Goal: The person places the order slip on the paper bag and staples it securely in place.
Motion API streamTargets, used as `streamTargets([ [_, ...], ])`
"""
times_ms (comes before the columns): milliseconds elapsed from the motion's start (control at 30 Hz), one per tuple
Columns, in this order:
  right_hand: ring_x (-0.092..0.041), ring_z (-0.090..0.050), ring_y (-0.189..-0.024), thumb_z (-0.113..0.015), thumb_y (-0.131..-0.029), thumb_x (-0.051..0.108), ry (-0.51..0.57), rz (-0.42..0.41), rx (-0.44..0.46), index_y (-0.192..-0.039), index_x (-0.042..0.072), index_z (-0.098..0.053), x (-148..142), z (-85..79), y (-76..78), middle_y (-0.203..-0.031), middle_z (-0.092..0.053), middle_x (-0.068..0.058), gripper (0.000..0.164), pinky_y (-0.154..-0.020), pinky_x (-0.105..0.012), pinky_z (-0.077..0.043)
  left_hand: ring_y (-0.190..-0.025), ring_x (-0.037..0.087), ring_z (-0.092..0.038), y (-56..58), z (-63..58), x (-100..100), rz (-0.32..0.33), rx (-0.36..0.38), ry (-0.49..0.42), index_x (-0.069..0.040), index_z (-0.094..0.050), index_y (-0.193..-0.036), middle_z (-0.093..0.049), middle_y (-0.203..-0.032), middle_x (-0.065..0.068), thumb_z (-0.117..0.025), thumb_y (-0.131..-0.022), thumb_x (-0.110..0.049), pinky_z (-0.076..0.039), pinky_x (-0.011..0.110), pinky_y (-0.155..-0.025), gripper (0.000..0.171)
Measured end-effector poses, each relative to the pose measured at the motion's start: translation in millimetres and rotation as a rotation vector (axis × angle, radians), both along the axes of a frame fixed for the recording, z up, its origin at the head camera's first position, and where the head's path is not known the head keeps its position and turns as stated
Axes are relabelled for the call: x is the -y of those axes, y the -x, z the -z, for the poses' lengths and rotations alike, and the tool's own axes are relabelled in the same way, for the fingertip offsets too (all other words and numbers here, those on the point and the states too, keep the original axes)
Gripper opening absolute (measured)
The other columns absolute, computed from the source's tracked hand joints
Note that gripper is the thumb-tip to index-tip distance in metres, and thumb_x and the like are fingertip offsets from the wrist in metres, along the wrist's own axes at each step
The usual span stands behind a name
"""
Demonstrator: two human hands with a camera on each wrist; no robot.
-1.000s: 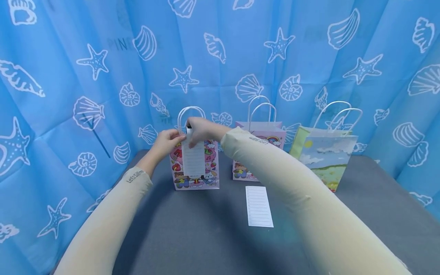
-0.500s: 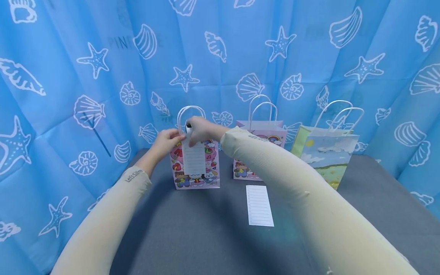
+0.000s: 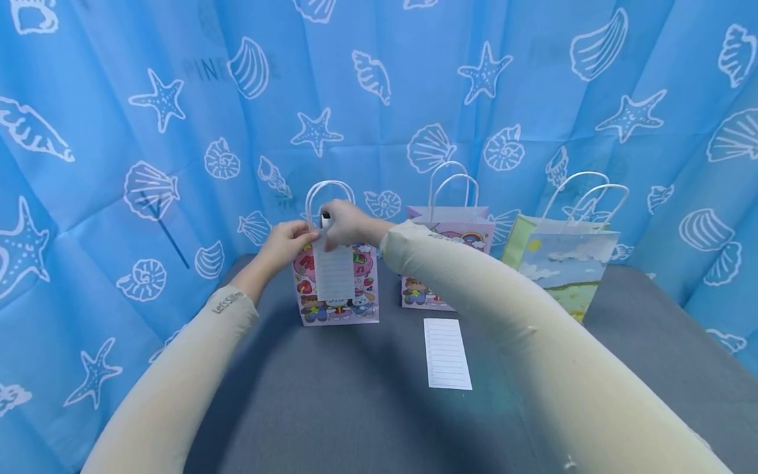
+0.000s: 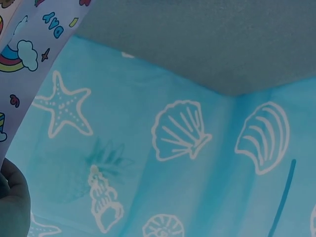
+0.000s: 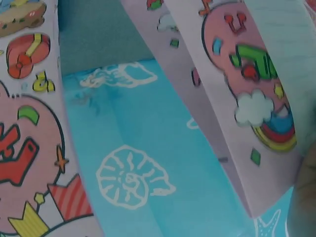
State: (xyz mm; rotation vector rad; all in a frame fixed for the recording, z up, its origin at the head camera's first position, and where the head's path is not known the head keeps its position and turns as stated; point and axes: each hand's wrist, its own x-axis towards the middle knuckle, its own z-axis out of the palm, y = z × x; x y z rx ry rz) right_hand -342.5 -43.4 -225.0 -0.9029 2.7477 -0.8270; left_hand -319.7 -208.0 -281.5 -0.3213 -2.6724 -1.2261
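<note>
A pink cartoon-print paper gift bag (image 3: 367,309) with white twisted handles stands upright at centre left. Over its front hangs a white lined paper strip (image 3: 335,280). My left hand (image 3: 286,247) pinches the strip's top left corner at the bag's rim; its fingers also show at the lower left edge of the left wrist view. My right hand (image 3: 349,224) grips a small white object with a dark end (image 3: 325,216) over the rim and the strip's top; its kind is mostly hidden by the fingers. In the right wrist view the strip (image 5: 281,44) lies against the printed bag (image 5: 222,98).
A second pink gift bag (image 3: 414,289) stands to the right, partly behind my right sleeve. Further right is a landscape-print bag (image 3: 568,263) with green sides. Another lined paper strip (image 3: 447,354) lies on the grey table (image 3: 331,395). A blue shell-print curtain (image 3: 379,118) hangs behind.
Both hands stay at the rim of the left bag with almost no movement. The view has shifted very slightly.
</note>
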Motion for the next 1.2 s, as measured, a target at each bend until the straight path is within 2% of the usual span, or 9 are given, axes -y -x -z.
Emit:
streamTargets([
  [200, -0.024, -0.061, -0.087, -0.078, -0.076, -0.001, -0.002, 0.015, 0.016, -0.121, -0.001, -0.057, 0.7, -1.9, 1.5, -0.103, -0.06, -0.012, 0.049, -0.06, -0.027, -0.055, -0.08, 0.024, -0.058, 4.3, -1.9, 0.5, 0.008, -0.027, 0.026, 0.0, -0.065, -0.1, -0.065, -0.095, 0.016, -0.055, -0.101, -0.023, -0.046, 0.032, -0.067, 0.026],
  [367, -0.024, -0.061, -0.087, -0.077, -0.077, -0.001, -0.007, 0.034, 0.023, -0.117, -0.001, -0.057, 3.9, -2.9, 1.5, -0.102, -0.06, -0.013, 0.045, -0.061, -0.026, -0.055, -0.086, 0.026, -0.059, 6.0, -2.7, 1.5, 0.002, -0.023, 0.023, 0.001, -0.065, -0.105, -0.065, -0.102, 0.017, -0.054, -0.102, -0.022, -0.047, 0.033, -0.071, 0.026],
  [600, -0.025, -0.061, -0.092, -0.077, -0.078, -0.002, -0.004, 0.022, 0.063, -0.127, -0.001, -0.053, 7.8, 0.4, 1.5, -0.108, -0.058, -0.013, 0.054, -0.062, -0.025, -0.055, -0.089, 0.029, -0.062, 3.4, 0.3, 5.9, 0.011, 0.003, 0.016, 0.002, -0.065, -0.108, -0.066, -0.104, 0.019, -0.054, -0.101, -0.021, -0.049, 0.035, -0.072, 0.027],
  [867, -0.026, -0.059, -0.09, -0.076, -0.076, -0.005, 0.052, -0.014, 0.038, -0.111, 0.002, -0.056, 3.6, 6.3, 2.9, -0.103, -0.058, -0.013, 0.041, -0.061, -0.028, -0.055, -0.081, 0.024, -0.058, 1.8, 0.3, 5.6, 0.021, -0.015, 0.021, 0.001, -0.065, -0.098, -0.066, -0.099, 0.017, -0.055, -0.101, -0.022, -0.046, 0.032, -0.067, 0.025],
  [1000, -0.026, -0.059, -0.089, -0.076, -0.075, -0.005, 0.097, -0.01, 0.008, -0.104, 0.004, -0.057, 1.7, 9.6, 1.8, -0.1, -0.059, -0.012, 0.036, -0.064, -0.03, -0.055, -0.08, 0.022, -0.057, 2.7, -0.9, 4.6, 0.029, -0.024, 0.023, 0.001, -0.066, -0.098, -0.066, -0.101, 0.017, -0.055, -0.101, -0.021, -0.045, 0.031, -0.066, 0.025],
  [1200, -0.025, -0.059, -0.087, -0.077, -0.075, -0.001, 0.105, -0.013, -0.048, -0.103, 0.003, -0.058, 0.6, 13.1, 4.2, -0.097, -0.06, -0.011, 0.034, -0.067, -0.03, -0.053, -0.082, 0.023, -0.057, 3.6, -2.0, 2.7, 0.031, -0.02, 0.027, 0.001, -0.066, -0.099, -0.066, -0.101, 0.016, -0.056, -0.1, -0.022, -0.045, 0.032, -0.068, 0.025],
])
